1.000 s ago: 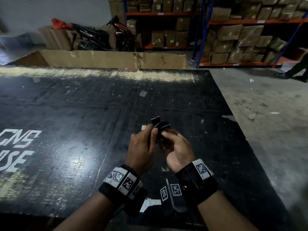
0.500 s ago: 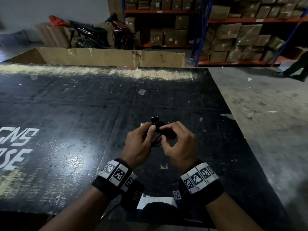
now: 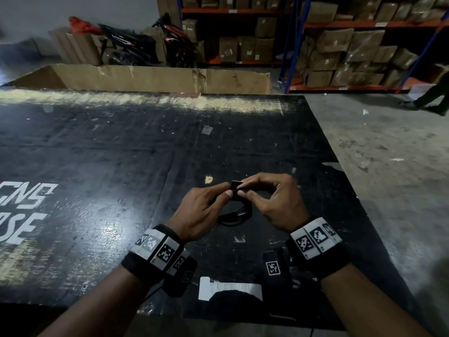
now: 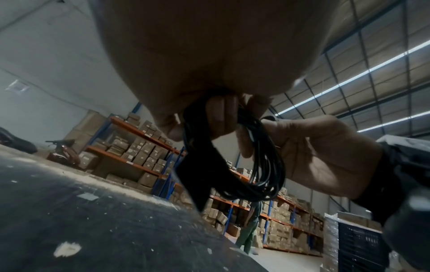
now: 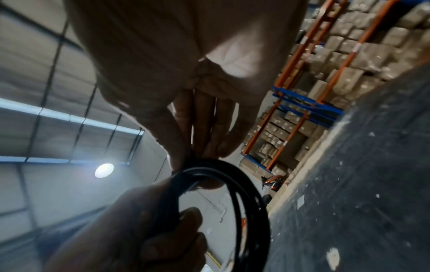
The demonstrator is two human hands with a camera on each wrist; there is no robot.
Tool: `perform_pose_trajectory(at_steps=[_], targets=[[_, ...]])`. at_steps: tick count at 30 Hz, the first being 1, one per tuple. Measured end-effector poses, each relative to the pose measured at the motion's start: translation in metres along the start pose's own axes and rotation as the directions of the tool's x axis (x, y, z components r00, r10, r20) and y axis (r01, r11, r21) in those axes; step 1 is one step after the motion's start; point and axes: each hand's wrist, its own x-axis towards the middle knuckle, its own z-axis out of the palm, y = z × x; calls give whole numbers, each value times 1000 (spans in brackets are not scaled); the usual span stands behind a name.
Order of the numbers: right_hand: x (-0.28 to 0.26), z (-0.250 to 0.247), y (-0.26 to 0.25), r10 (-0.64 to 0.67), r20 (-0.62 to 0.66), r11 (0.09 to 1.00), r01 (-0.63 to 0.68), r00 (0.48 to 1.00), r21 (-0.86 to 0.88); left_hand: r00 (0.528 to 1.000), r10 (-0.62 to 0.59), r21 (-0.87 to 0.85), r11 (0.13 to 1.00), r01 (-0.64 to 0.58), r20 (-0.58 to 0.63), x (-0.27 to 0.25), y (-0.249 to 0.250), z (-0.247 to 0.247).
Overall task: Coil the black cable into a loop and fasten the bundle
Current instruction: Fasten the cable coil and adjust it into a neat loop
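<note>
The black cable (image 3: 235,216) is wound into a small coil and hangs between both hands above the black table (image 3: 97,190). My left hand (image 3: 227,193) grips the coil's top from the left. My right hand (image 3: 240,190) pinches the top from the right, at the short end of a black strap (image 3: 237,185) that sticks up between the thumbs. In the left wrist view the strap (image 4: 200,174) hangs down as a flat tail beside the coil (image 4: 263,165). In the right wrist view the coil (image 5: 251,202) is a round loop under my fingers (image 5: 204,128).
A white paper label (image 3: 230,288) lies on the table's near edge. A long cardboard box (image 3: 158,77) stands beyond the far edge. Shelves of cartons (image 3: 352,45) and parked motorbikes (image 3: 145,42) are behind. The concrete floor (image 3: 388,178) with a person's leg (image 3: 430,98) lies right.
My right hand has turned from palm-up to palm-down over the coil's top. The coil now hangs below both hands instead of standing above them.
</note>
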Motion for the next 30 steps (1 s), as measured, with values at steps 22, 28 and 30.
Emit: perform_pose_trajectory(at_steps=[22,28,30], targets=[[-4,-7,40,617,-139,672,-426,775,607,935,-304,-578,736,352,183,-6,-38,12],[-11,-8,63,561,-183,820,-511,807,258,891,-450,-594,701,395,61,1,-59,25],[-9,-11,74,554,-208,832,-542,806,117,885,-462,-528,736,424,67,7,-65,29]])
